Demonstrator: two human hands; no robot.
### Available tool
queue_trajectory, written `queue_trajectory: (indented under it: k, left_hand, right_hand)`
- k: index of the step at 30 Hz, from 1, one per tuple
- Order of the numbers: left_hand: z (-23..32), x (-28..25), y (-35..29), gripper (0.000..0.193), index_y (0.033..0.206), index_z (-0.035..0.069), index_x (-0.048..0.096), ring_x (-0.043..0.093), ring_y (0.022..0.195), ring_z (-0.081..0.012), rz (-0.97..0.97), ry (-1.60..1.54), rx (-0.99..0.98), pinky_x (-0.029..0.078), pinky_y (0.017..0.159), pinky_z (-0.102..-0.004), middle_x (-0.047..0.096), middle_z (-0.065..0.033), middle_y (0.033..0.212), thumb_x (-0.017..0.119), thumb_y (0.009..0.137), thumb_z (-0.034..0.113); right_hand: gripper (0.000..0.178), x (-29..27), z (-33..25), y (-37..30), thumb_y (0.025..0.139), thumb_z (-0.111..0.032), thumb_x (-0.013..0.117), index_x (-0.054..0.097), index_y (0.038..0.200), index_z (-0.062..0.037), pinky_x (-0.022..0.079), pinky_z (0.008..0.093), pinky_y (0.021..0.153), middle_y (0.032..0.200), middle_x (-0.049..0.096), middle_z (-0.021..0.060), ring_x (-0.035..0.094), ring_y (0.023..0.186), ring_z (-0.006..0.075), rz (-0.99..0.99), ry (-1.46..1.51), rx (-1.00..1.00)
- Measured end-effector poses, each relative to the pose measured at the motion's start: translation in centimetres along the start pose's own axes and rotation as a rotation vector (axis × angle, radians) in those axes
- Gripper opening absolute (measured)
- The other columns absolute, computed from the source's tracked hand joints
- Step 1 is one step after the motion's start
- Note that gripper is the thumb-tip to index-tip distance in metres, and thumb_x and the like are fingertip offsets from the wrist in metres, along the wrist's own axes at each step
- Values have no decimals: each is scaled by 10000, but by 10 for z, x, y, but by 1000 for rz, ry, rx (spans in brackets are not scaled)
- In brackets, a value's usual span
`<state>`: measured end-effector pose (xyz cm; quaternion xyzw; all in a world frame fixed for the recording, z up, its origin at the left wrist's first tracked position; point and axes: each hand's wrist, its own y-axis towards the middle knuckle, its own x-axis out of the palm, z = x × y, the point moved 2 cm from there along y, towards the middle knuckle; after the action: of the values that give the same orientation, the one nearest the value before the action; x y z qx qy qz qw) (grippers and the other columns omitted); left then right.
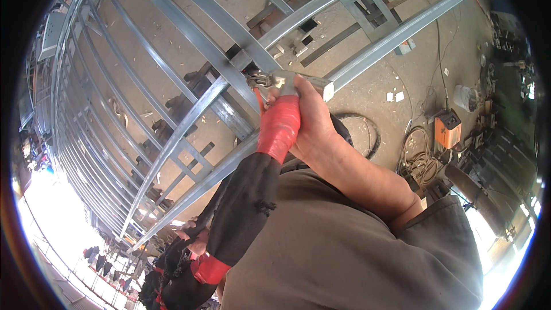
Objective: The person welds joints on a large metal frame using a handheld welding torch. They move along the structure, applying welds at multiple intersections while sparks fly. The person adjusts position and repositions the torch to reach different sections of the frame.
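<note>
My left hand [279,112], its wrist wrapped in red above a black sleeve, is closed beside the frame's joint. What its fingers grip is partly hidden. Pressed against it is my bare right hand [313,112], closed round a silver rectangular metal bar [318,85] with the thumb on top. A small metal clamp-like fitting [261,78] sits at the bar's left end, close to the frame, and an orange strip [259,101] hangs below it. Both hands are at the near side of a large galvanized steel frame [229,72] with long parallel bars and curved rails.
Dark steel supports [198,83] stand under the frame. At right are an orange machine [447,129], coiled hoses [423,152] and a white bucket [466,97] on the concrete floor [367,72]. Dark clothing and what looks like another person's hand [198,244] show at lower left.
</note>
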<state>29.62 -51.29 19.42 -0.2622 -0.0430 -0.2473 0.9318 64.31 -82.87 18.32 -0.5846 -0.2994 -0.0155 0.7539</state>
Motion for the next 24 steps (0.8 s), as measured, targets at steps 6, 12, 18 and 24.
queue_trajectory:
  k: [6, 12, 18, 24]
  left_hand:
    - [-5, 7, 0, 323, 907, 130, 608, 542, 814, -169, -14, 7, -28, 458, 871, -378, 551, 1, 811, 686, 1002, 429]
    - [-7, 14, -6, 323, 906, 129, 611, 545, 824, -172, -11, 15, -53, 458, 880, -380, 555, 0, 814, 686, 1002, 428]
    - [-10, 21, -13, 324, 905, 127, 614, 549, 834, -174, -4, 27, -67, 459, 889, -383, 559, -2, 818, 686, 1002, 427]
    - [-13, 24, -20, 324, 905, 125, 617, 553, 844, -177, 1, 26, -76, 459, 898, -385, 563, -3, 821, 685, 1002, 426]
  right_hand:
    - [397, 7, -7, -1, 1095, -409, 430, 386, 1231, -40, 588, 495, 737, 936, 602, 130, 629, 785, 268, 4, 56, 94]
    - [375, 11, -12, -4, 1111, -390, 371, 464, 1152, -30, 599, 427, 844, 825, 622, 99, 645, 748, 213, 16, 4, 114]
    - [372, 10, -15, -5, 1105, -395, 383, 463, 1163, -37, 603, 425, 849, 834, 625, 88, 648, 739, 206, 8, 9, 153]
    - [420, 9, -17, -3, 1085, -434, 446, 410, 1144, -19, 577, 463, 732, 898, 586, 95, 615, 768, 237, -1, 80, 177]
